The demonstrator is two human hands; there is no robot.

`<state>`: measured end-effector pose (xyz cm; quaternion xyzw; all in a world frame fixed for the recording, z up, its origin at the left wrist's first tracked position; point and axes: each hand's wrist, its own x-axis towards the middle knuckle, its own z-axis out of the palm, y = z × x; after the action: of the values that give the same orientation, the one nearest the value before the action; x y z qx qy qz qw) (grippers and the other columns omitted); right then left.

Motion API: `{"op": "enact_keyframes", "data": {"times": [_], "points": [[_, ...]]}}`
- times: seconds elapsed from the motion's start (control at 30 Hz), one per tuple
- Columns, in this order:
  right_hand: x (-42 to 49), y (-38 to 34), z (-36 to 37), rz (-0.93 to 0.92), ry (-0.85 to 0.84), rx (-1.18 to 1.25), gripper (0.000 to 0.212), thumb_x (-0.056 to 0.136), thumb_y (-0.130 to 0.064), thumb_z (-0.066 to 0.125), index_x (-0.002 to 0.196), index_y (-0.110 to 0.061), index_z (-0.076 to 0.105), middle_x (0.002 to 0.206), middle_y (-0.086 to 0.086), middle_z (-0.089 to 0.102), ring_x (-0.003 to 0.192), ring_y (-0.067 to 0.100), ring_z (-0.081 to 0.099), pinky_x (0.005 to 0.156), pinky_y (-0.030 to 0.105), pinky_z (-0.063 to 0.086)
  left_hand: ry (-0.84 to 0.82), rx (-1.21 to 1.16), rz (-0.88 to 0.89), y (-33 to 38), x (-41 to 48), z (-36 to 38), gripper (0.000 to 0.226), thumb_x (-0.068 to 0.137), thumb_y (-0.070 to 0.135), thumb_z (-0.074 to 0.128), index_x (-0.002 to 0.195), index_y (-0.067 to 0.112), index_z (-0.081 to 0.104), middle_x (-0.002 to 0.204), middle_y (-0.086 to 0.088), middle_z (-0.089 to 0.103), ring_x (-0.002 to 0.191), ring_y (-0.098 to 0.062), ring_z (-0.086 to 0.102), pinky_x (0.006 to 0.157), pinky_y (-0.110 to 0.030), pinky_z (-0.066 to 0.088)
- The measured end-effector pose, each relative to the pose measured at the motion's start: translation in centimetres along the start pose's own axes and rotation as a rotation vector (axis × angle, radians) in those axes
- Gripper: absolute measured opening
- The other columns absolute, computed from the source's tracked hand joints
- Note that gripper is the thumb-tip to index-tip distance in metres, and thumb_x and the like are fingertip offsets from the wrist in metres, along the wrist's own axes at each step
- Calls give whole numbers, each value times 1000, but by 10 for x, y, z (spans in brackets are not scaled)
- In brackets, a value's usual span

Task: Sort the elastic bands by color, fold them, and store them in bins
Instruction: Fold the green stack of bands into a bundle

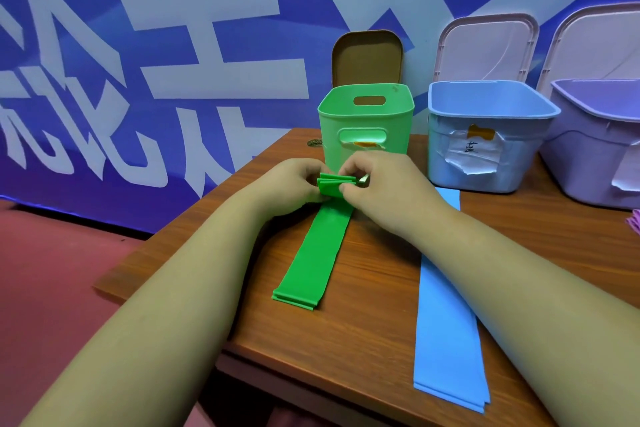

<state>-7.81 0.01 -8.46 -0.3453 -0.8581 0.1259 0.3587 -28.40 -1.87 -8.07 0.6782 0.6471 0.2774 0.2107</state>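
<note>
Head view: the left hand (pixel 294 180) and right hand (pixel 377 180) both pinch the folded far end of the green band (pixel 317 253), just in front of the green bin (pixel 365 128); the rest of the band lies flat on the wooden table (pixel 363 333); a blue band (pixel 446 322) lies flat beside it, under the right forearm; the blue bin (pixel 485 135) and purple bin (pixel 595 142) stand to the right, all 3 lids open.

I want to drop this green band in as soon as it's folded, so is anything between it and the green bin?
Nothing visible. The left hand and right hand pinch the green band at its folded end, right in front of the green bin, whose top is open.
</note>
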Motion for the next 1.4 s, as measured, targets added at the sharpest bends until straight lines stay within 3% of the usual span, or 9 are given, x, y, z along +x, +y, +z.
{"op": "enact_keyframes", "data": {"times": [0.1, 0.2, 0.3, 0.67, 0.83, 1.0, 1.1, 1.27, 1.4], "points": [[-3, -4, 4, -10, -54, 29, 8, 87, -29, 76, 95, -30, 75, 93, -11, 70, 83, 6, 59, 77, 28, 48, 2, 4, 6, -4, -2, -2, 16, 91, 18, 78, 101, 30, 77, 100, 11, 76, 93, -4, 68, 77, -23, 49], [-8, -7, 7, -19, -150, 23, 11, 87, -31, 78, 97, -33, 75, 95, -14, 69, 79, -4, 56, 71, 16, 41, -6, -12, 11, -6, -2, -3, 20, 93, 12, 76, 104, 28, 77, 101, 9, 78, 85, 1, 69, 68, -10, 50], [-11, -8, 7, -30, -237, -7, 9, 87, -33, 79, 93, -36, 73, 95, -14, 69, 83, 1, 59, 75, 24, 46, -12, -43, 16, -9, -1, -4, 22, 92, 8, 76, 104, 27, 78, 101, 8, 79, 85, 1, 71, 66, -6, 50], [-14, -5, 3, -75, -380, -60, 12, 86, -46, 78, 94, -36, 76, 99, -14, 60, 94, 2, 56, 88, 29, 50, -89, -113, -19, -13, 1, -5, 34, 93, 0, 65, 110, 25, 78, 107, 6, 79, 105, -12, 73, 98, -29, 58], [-13, -5, 2, -13, -290, 14, 24, 94, -52, 67, 92, -31, 79, 98, -9, 60, 92, 8, 57, 83, 33, 47, -168, -222, -59, -17, 1, -6, 35, 90, 11, 62, 120, 23, 74, 118, -1, 75, 108, -26, 68, 99, -36, 56], [-4, 9, 3, 150, -147, -86, 15, 95, -39, 65, 102, -31, 75, 101, -5, 61, 100, 17, 62, 86, 33, 48, -265, -139, 23, -14, -2, -5, 44, 95, 5, 71, 134, 24, 64, 115, 5, 68, 90, 2, 64, 85, -19, 50], [-1, 14, 6, 256, -222, -183, 36, 92, -48, 66, 119, -26, 74, 116, 3, 62, 109, 23, 62, 95, 35, 50, -287, -132, 19, -12, -2, -5, 47, 95, 3, 70, 136, 25, 62, 120, 3, 65, 87, 6, 63, 81, -15, 49], [4, 14, 13, 319, -254, -124, 23, 85, -46, 74, 101, -29, 77, 104, -1, 71, 98, 21, 65, 77, 30, 48, -289, -154, 3, -12, -3, -5, 50, 95, 5, 71, 139, 25, 58, 121, 1, 65, 94, -2, 64, 85, -21, 51], [4, 12, 11, 341, -215, 41, 16, 83, -31, 80, 93, -27, 68, 94, -5, 70, 88, 16, 63, 66, 28, 43, -278, -193, -12, -11, -4, -5, 50, 90, 15, 74, 136, 28, 60, 126, -2, 70, 115, -19, 69, 103, -39, 55]]}}
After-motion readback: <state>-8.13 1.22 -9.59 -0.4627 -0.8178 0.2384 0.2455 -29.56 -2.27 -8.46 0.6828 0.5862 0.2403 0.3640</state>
